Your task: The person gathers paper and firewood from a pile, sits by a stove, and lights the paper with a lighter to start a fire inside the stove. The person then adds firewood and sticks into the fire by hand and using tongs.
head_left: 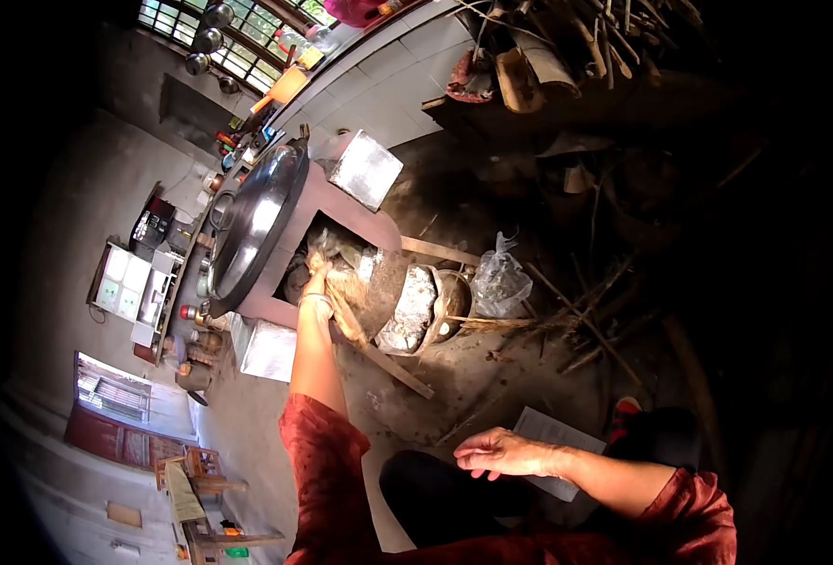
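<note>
My left hand [319, 266] reaches into the mouth of a pinkish clay stove [374, 221]. Its fingers look closed beside crumpled, pale material, and I cannot make out what they hold. Tan fibrous kindling [346, 287] lies against that hand and spills out of the opening. Over my bent knee hangs my right hand [503, 453], loosely curled with fingers apart and nothing in it. A container of grey-white ash [412, 309] stands before the stove, with a clear plastic bag [501, 284] beside it. A large dark wok [261, 217] is set on the stove.
Split firewood [567, 52] is piled at the top right, and thin twigs [595, 325] are scattered on the floor at right. A white sheet [556, 443] lies by my right forearm. Wooden strips [393, 370] extend from the stove. A wooden bench [186, 494] stands lower left.
</note>
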Tool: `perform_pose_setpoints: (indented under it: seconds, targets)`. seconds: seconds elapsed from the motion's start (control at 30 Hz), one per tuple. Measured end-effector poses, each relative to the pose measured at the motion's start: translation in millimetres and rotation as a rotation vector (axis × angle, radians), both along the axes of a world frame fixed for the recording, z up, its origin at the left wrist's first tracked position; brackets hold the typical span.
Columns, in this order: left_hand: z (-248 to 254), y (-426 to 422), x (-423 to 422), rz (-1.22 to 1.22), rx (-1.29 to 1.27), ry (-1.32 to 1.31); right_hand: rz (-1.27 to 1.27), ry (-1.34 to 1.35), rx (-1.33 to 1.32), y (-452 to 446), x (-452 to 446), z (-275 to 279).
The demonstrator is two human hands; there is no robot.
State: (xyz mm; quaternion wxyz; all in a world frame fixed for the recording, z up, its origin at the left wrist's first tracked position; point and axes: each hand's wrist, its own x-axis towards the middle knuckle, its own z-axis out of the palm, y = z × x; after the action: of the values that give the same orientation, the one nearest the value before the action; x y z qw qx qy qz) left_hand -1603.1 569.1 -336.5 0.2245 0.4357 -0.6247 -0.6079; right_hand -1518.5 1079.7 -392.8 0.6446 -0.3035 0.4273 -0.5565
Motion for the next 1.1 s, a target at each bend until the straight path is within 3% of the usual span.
perform_pose_setpoints:
  seconds: [0.07, 0.13, 0.2, 0.27, 0.33, 0.57, 0.6, 0.77, 0.87, 0.9, 0.97, 1.07, 1.1]
  targets:
    - [35.9, 52.5, -10.0, -0.044, 0.180, 0.157, 0.011, -0.007, 0.016, 0.1, 1.5, -2.2]
    - [49.9, 92.8, -22.8, 0.044, 0.143, 0.156, 0.028, -0.002, 0.034, 0.7, 2.0, -1.3]
    - [10.5, 42.8, -42.6, 0.029, 0.279, 0.295, 0.042, -0.020, 0.027, -0.2, 4.7, -2.7]
    - [1.7, 51.9, -57.0, 0.175, 0.270, 0.347, 0.063, -0.017, 0.044, -0.9, 3.4, -2.0]
    - [-41.9, -16.8, -72.8, 0.312, 0.226, 0.334, 0.051, -0.045, 0.051, 1.9, 2.2, -0.2]
    - [19.7, 61.7, -75.0, 0.579, 0.106, 0.197, 0.058, 0.018, 0.134, 5.6, -3.3, -2.0]
    - [10.7, 47.8, -86.1, 0.728, 0.112, 0.075, 0.059, 0.020, 0.152, 5.3, -3.2, -0.8]
    - [-40.0, -9.0, -105.8, 0.417, 0.227, 0.203, 0.002, 0.037, 0.164, 1.4, -8.1, 4.1]
    - [-12.9, 21.3, -88.7, 0.343, 0.214, 0.236, -0.011, 0.047, 0.152, -1.9, -11.5, 0.1]
    - [19.4, 59.5, -72.2, 0.351, 0.211, 0.222, -0.008, 0.069, 0.150, -3.7, -11.8, 0.4]
    - [38.0, 98.7, -42.7, 0.169, 0.301, 0.430, -0.006, 0.100, 0.143, -7.9, -11.6, 0.0]
    - [63.2, 154.4, -15.0, 0.266, -0.020, -0.017, 0.004, 0.150, 0.163, -15.0, -10.6, -1.5]
    - [58.7, 165.1, -9.1, 0.242, -0.081, -0.005, 0.002, 0.177, 0.159, -17.5, -9.6, -3.2]
